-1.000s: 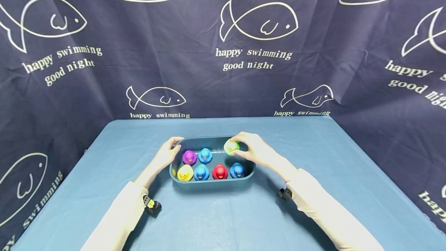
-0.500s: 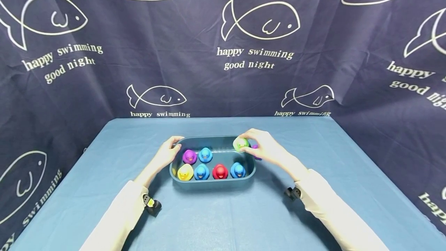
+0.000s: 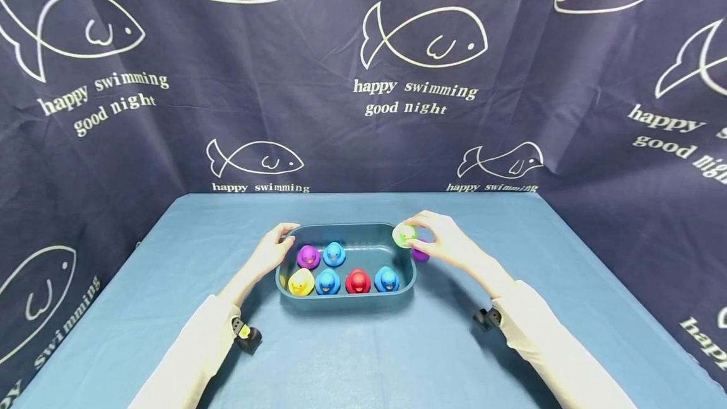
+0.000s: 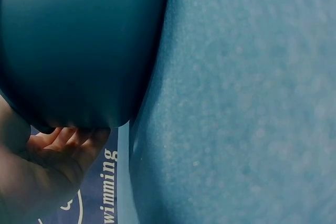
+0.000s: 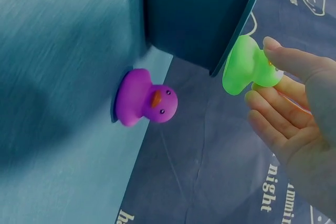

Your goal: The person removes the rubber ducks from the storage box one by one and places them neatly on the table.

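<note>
A dark teal plastic tub (image 3: 346, 303) stands on the table with several rubber ducks in it. My left hand (image 3: 271, 250) grips the tub's left end; in the left wrist view its fingers (image 4: 79, 142) lie against the end wall. Between thumb and fingertips my right hand (image 3: 445, 240) pinches a green rubber duck (image 5: 242, 66) by the head, level with the tub's right rim and just outside it. Below that hand a purple rubber duck (image 5: 137, 98) sits upright on the table beside the tub's right end, partly hidden in the head view.
Inside the tub are a purple duck (image 3: 308, 257), a blue duck (image 3: 334, 254) behind, and in front a yellow duck (image 3: 301, 283), two more blue ones and a red duck (image 3: 358, 281). Blue cloth covers the table (image 3: 363, 358); a dark fish-print curtain (image 3: 318, 112) hangs around it.
My right hand has carried the green duck from over the tub's right part rightward to its rim. The purple duck on the table has come into view. The left hand stays put.
</note>
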`<state>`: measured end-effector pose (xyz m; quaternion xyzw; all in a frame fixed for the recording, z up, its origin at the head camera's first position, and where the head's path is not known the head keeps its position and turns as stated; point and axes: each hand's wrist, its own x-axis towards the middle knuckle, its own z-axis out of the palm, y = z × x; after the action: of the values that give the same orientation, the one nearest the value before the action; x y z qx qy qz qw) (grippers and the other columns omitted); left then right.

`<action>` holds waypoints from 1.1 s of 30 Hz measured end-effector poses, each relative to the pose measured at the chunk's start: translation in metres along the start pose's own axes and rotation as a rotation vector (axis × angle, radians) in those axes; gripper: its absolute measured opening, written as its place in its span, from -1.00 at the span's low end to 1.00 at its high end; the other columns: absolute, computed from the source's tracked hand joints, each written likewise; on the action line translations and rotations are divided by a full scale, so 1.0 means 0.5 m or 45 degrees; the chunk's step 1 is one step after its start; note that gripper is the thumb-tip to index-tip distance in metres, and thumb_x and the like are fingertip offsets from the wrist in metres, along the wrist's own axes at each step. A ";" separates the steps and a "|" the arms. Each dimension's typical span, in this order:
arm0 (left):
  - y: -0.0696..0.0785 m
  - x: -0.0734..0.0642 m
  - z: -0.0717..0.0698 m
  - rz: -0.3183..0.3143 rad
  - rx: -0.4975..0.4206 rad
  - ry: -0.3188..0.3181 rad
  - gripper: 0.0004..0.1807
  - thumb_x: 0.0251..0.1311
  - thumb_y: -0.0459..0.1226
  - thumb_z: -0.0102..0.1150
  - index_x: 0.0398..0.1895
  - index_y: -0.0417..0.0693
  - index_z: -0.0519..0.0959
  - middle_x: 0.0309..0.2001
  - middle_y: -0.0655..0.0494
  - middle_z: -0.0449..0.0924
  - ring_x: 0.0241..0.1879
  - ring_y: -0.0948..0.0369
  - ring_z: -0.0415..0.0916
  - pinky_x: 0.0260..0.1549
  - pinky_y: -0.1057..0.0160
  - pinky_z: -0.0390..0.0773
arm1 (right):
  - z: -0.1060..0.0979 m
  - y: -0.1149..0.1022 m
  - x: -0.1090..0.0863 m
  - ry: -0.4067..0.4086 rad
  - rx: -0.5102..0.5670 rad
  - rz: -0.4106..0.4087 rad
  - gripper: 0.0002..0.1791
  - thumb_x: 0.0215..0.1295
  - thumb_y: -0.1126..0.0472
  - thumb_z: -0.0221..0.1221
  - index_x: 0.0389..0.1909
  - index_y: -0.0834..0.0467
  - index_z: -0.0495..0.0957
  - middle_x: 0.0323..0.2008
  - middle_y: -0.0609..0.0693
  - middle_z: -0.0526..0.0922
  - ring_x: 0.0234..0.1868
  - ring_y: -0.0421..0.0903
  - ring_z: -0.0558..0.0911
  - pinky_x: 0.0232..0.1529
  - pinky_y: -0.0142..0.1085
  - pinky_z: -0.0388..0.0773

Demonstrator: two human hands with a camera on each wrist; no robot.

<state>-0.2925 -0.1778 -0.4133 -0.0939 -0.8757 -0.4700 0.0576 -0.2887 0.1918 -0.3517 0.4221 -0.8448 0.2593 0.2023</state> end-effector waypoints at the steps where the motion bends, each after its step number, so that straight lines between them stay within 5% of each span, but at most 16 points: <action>1: 0.000 0.000 0.000 -0.005 -0.007 -0.002 -0.65 0.29 -0.39 -0.08 0.13 -0.26 0.42 0.08 -0.24 0.50 0.01 -0.04 0.45 -0.03 0.12 0.39 | -0.001 0.002 -0.002 -0.004 -0.001 0.007 -0.66 0.00 0.30 0.35 -0.15 0.27 0.61 -0.23 0.06 0.66 -0.13 -0.01 0.61 -0.03 -0.11 0.50; 33: -0.002 0.001 0.001 0.016 -0.026 -0.007 -0.65 0.28 -0.40 -0.07 0.12 -0.28 0.42 0.09 -0.25 0.50 -0.02 -0.03 0.47 -0.04 0.14 0.40 | -0.014 0.065 -0.068 0.015 -0.111 0.107 -0.63 -0.03 0.38 0.30 -0.12 0.35 0.58 -0.18 0.17 0.65 -0.13 0.09 0.61 -0.03 -0.03 0.49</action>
<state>-0.2930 -0.1777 -0.4143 -0.1012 -0.8705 -0.4783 0.0572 -0.2954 0.2335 -0.3739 0.3756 -0.8710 0.2330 0.2142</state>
